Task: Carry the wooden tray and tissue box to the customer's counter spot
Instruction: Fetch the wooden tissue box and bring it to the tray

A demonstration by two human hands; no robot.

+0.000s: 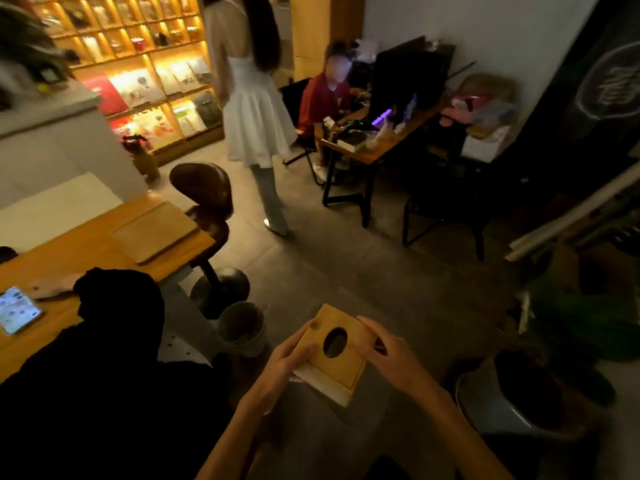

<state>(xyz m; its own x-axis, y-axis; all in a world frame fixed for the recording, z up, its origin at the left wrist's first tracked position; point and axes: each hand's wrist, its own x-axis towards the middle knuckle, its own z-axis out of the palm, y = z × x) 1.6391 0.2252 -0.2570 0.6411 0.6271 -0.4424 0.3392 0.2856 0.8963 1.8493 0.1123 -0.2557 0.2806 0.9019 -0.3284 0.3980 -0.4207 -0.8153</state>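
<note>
A square wooden tissue box (341,362) with an oval hole in its top is held in the air above the floor, low in the middle of the head view. My left hand (287,358) grips its left side and my right hand (391,358) grips its right side. A flat wooden tray (156,230) lies on the wooden counter (79,258) to the left, near the counter's right end. A person in dark clothes (114,358) sits at that counter, with a lit phone (17,311) in front of them.
A brown bar stool (204,199) stands by the counter's end, with a small bin (242,327) beneath. A person in a white dress (256,116) walks ahead. Another person sits at a desk (374,147) with a monitor. A grey chair (519,400) and plants stand to the right.
</note>
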